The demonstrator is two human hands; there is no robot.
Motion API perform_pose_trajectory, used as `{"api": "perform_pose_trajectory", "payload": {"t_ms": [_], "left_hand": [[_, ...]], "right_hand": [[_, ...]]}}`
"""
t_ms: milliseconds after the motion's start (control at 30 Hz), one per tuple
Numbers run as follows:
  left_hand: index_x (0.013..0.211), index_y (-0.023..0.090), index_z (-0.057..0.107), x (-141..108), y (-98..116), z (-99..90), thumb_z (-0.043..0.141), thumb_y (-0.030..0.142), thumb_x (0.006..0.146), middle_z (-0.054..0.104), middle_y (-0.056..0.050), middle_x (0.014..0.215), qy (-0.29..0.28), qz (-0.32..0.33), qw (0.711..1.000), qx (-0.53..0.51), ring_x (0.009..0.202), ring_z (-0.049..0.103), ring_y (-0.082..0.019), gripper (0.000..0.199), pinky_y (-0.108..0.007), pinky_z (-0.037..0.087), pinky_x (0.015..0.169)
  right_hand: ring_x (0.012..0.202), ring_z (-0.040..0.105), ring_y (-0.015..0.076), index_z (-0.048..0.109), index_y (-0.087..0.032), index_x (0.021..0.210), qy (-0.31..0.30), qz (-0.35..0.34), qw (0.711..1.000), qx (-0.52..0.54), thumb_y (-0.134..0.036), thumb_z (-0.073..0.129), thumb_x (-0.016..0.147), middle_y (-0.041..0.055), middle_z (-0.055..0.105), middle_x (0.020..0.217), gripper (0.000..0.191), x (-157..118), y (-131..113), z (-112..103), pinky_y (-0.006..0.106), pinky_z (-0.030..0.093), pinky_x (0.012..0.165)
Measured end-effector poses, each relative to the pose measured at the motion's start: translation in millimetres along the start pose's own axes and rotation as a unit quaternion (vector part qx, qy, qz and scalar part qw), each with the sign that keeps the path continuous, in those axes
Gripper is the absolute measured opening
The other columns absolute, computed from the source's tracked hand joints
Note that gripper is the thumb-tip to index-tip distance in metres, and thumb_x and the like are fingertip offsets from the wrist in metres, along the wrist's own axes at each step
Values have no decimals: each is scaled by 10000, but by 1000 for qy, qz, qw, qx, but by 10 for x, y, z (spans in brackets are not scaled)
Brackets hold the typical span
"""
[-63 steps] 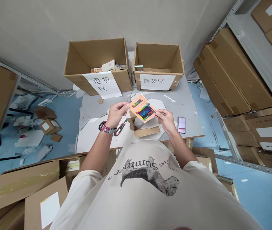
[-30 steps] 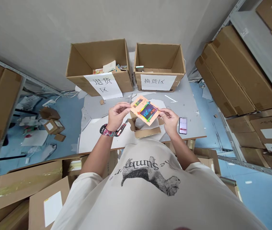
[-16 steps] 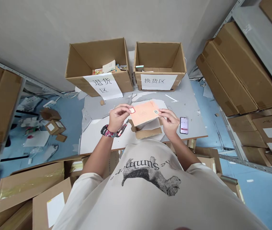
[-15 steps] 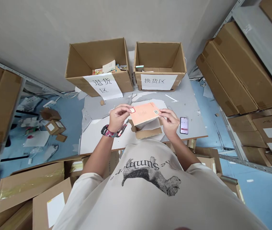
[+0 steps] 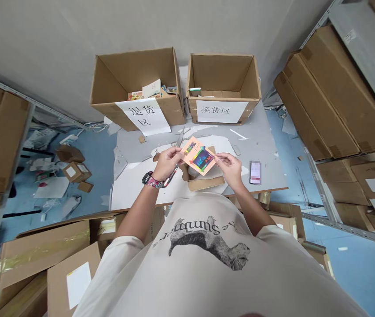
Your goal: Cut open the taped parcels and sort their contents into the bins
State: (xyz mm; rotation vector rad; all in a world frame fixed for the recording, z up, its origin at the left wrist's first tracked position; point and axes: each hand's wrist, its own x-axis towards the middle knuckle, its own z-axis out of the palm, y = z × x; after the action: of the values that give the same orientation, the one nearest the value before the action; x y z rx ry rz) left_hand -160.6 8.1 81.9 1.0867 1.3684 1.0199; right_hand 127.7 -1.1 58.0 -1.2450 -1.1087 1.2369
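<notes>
Grey work surface, mid-frame: fingers of the left hand and right hand pinch opposite edges of an orange printed card above a cardboard box, its colourful face turned up for viewing.

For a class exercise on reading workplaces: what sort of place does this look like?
Probably a warehouse returns station: one open carton bears a sign reading "returns area", another carton a sign reading "exchange area", and metal shelving holds stacked cardboard cartons.

head-worn camera | faces forward, down — close above hands | edges perhaps warped
</notes>
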Motion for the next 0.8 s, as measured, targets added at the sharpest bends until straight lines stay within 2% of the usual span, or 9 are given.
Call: {"api": "perform_pose_trajectory", "payload": {"t_ms": [100, 167, 233, 367, 500, 567, 667, 733, 800], "left_hand": [[924, 215, 791, 4, -127, -14, 967, 577, 798, 787, -28, 777, -55, -54, 997, 13, 626, 724, -180, 421, -302, 600, 605], [989, 214, 790, -11, -225, -12, 983, 546, 773, 786, -29, 742, -95, -104, 990, 12, 563, 710, -180, 441, -283, 558, 541], [1038, 209, 782, -27, -325, 0, 987, 529, 767, 764, -26, 681, -106, -147, 983, 7, 509, 678, -173, 467, -259, 504, 496], [1065, 203, 749, 3, -497, -14, 945, 486, 812, 728, -13, 611, -39, -191, 981, -16, 460, 619, -143, 427, -221, 436, 475], [1076, 197, 717, 186, -556, -173, 958, 455, 826, 750, -13, 650, 25, -198, 979, -36, 498, 669, -141, 432, -209, 452, 508], [1053, 197, 696, 360, -493, -302, 975, 454, 837, 754, -9, 666, 53, -184, 980, -45, 512, 667, -127, 436, -210, 468, 531], [1080, 195, 673, 723, -240, -514, 943, 428, 939, 763, 1, 709, 114, -145, 980, -78, 565, 672, -116, 384, -236, 527, 608], [1187, 170, 678, 996, 4, -643, 865, 337, 1049, 801, -15, 812, 183, -91, 971, -126, 693, 741, -133, 286, -285, 603, 748], [1424, 176, 659, 1241, 240, -736, 752, 242, 1133, 864, -51, 1069, 201, -38, 967, -152, 910, 796, -128, 312, -341, 647, 981]], "right_hand": [[910, 781, 253, 868, -279, 999, -1, 2, 1000, -7, -648, 941, 853, 76, 859, 1015, 404, 18, 113, 21, 428, 698, 894], [866, 760, 238, 850, -271, 986, -1, 28, 1000, 0, -650, 936, 833, 63, 842, 956, 418, 48, 231, 11, 401, 686, 837], [832, 742, 220, 837, -261, 987, -7, 54, 999, 3, -637, 943, 796, 44, 821, 914, 435, 76, 363, -17, 369, 665, 782], [779, 724, 193, 839, -251, 1013, -25, 89, 996, -2, -589, 918, 760, 12, 791, 874, 429, 96, 567, -91, 334, 633, 748], [764, 720, 187, 848, -244, 1003, -31, 100, 994, -2, -549, 894, 775, 6, 786, 849, 384, 98, 632, -168, 336, 631, 767], [771, 723, 188, 852, -238, 1011, -32, 101, 994, -4, -542, 893, 779, 14, 797, 872, 384, 105, 640, -208, 342, 633, 778], [783, 724, 193, 857, -239, 1016, -28, 107, 994, -5, -539, 887, 782, 25, 814, 900, 382, 122, 660, -260, 353, 634, 793], [793, 727, 201, 861, -245, 1017, -23, 106, 994, -6, -549, 878, 791, 36, 826, 916, 379, 133, 682, -283, 363, 632, 799], [807, 732, 214, 866, -251, 1017, -21, 98, 995, -8, -566, 873, 802, 48, 835, 926, 381, 142, 705, -296, 372, 631, 799]]}}
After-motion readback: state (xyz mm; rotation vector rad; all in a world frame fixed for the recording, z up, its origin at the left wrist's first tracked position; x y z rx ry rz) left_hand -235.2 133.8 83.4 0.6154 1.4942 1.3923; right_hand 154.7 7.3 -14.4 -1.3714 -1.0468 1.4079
